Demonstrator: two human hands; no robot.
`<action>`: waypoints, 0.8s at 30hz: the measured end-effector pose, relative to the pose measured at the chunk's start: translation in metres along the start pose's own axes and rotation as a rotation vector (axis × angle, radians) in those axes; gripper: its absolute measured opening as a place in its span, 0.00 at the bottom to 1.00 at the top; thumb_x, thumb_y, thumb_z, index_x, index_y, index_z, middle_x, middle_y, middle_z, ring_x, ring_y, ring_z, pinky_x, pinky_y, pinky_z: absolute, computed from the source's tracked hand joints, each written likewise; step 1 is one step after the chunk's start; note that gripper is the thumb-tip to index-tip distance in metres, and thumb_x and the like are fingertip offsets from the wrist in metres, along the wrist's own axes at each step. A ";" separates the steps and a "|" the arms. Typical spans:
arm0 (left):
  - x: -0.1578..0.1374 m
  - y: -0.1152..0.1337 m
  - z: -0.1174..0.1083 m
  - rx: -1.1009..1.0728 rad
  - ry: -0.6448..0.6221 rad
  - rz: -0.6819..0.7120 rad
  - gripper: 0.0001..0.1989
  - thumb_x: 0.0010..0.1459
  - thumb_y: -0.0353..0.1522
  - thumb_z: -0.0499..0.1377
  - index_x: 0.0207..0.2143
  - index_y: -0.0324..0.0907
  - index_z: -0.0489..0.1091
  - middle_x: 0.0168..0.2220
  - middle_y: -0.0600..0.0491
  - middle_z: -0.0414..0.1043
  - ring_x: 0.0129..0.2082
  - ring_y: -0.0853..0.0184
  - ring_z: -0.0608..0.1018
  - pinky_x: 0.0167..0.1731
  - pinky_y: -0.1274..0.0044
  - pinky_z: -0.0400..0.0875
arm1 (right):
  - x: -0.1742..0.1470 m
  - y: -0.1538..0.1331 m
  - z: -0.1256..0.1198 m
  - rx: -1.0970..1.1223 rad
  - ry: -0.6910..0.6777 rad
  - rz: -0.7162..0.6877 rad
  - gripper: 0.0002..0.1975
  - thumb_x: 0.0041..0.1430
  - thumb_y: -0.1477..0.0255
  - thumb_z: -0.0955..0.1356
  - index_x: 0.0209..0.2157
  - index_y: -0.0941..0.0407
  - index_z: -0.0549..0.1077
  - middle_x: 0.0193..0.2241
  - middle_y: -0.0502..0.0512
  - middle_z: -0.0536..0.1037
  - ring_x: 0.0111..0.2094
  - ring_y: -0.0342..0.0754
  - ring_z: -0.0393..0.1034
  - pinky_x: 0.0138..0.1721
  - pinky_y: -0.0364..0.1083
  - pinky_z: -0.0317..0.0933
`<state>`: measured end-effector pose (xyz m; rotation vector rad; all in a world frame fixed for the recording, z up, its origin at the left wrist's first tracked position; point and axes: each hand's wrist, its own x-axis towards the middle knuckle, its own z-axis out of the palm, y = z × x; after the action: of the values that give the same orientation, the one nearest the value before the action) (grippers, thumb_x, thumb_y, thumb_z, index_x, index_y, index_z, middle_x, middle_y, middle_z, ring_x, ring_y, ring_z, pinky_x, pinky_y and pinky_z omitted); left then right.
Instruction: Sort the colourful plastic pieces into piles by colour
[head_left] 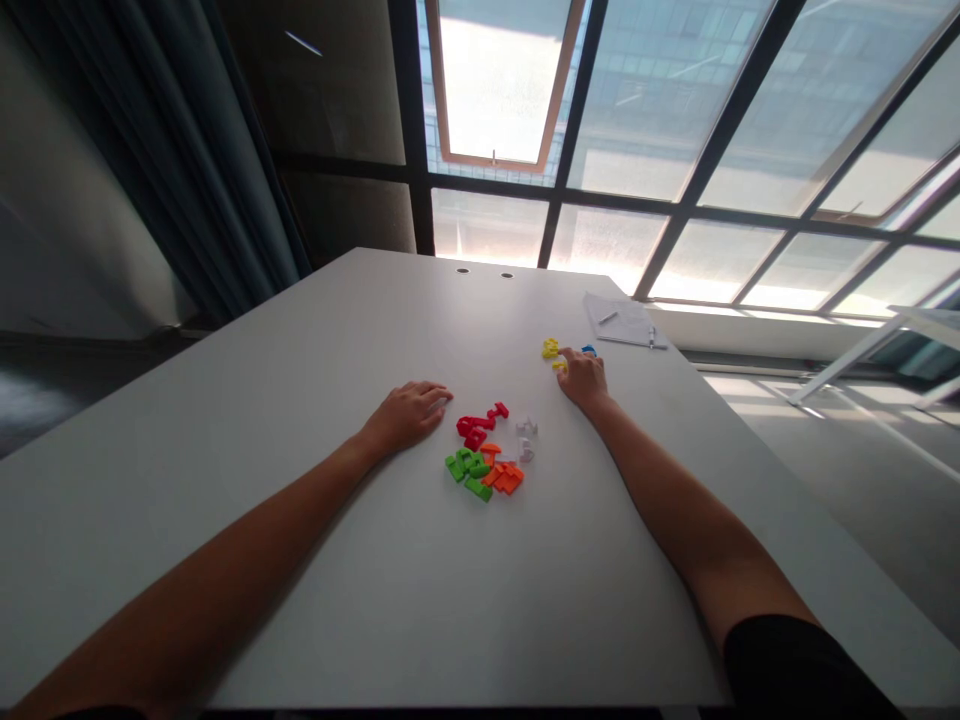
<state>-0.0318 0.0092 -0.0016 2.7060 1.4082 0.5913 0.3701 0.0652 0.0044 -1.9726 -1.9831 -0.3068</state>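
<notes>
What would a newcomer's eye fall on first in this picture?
Likely first are the red pieces, green pieces and orange pieces clustered on the white table near the left hand. Then comes the right hand, at the yellow pieces farther across. Bright window panes rise behind the table.

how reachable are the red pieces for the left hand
Likely yes: the left hand lies just beside the red pieces, with no other thing showing between them.
</notes>
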 end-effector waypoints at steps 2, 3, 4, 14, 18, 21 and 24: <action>0.000 0.000 0.000 -0.003 0.001 -0.004 0.21 0.70 0.38 0.54 0.58 0.49 0.81 0.62 0.46 0.80 0.61 0.52 0.79 0.62 0.57 0.75 | -0.001 0.003 0.000 0.005 0.050 0.027 0.23 0.69 0.73 0.68 0.63 0.56 0.75 0.57 0.67 0.82 0.56 0.62 0.71 0.54 0.54 0.59; 0.000 0.000 0.000 -0.003 0.000 -0.005 0.21 0.70 0.39 0.54 0.58 0.49 0.81 0.62 0.46 0.80 0.61 0.52 0.79 0.62 0.57 0.75 | -0.001 0.004 -0.001 0.002 0.067 0.044 0.22 0.69 0.73 0.68 0.62 0.57 0.75 0.57 0.68 0.82 0.56 0.63 0.71 0.54 0.54 0.59; 0.000 0.000 0.000 -0.003 -0.001 -0.004 0.21 0.70 0.38 0.54 0.58 0.49 0.81 0.63 0.46 0.80 0.61 0.52 0.79 0.62 0.57 0.74 | -0.002 0.005 -0.001 -0.002 0.070 0.057 0.20 0.69 0.72 0.68 0.60 0.56 0.77 0.56 0.68 0.82 0.55 0.63 0.71 0.54 0.54 0.59; 0.000 0.000 -0.001 0.003 -0.024 -0.002 0.22 0.70 0.38 0.53 0.59 0.48 0.80 0.64 0.45 0.78 0.62 0.51 0.78 0.64 0.56 0.73 | -0.001 0.005 0.002 -0.035 -0.017 0.025 0.19 0.73 0.70 0.65 0.56 0.56 0.83 0.56 0.67 0.83 0.58 0.63 0.70 0.55 0.56 0.61; 0.000 0.000 -0.001 -0.012 -0.004 -0.002 0.20 0.70 0.38 0.54 0.58 0.50 0.80 0.63 0.46 0.79 0.62 0.52 0.79 0.63 0.58 0.74 | 0.000 0.005 0.003 -0.049 -0.040 0.028 0.20 0.72 0.70 0.65 0.57 0.56 0.83 0.57 0.67 0.83 0.58 0.63 0.69 0.56 0.56 0.61; 0.000 0.000 -0.001 -0.015 0.001 0.001 0.20 0.70 0.38 0.54 0.57 0.50 0.80 0.63 0.46 0.79 0.61 0.52 0.79 0.63 0.58 0.74 | 0.000 0.005 0.003 -0.047 -0.045 0.031 0.20 0.71 0.70 0.65 0.58 0.56 0.82 0.57 0.67 0.83 0.58 0.63 0.68 0.56 0.56 0.61; 0.000 0.000 -0.002 -0.007 -0.014 0.002 0.20 0.70 0.38 0.54 0.58 0.49 0.80 0.64 0.46 0.79 0.61 0.52 0.79 0.63 0.58 0.73 | 0.000 0.003 0.002 -0.045 -0.043 0.031 0.20 0.72 0.69 0.65 0.58 0.57 0.83 0.57 0.68 0.83 0.58 0.64 0.69 0.56 0.56 0.61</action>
<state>-0.0322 0.0087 0.0002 2.7010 1.3982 0.5754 0.3733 0.0662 0.0021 -2.0520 -1.9868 -0.3072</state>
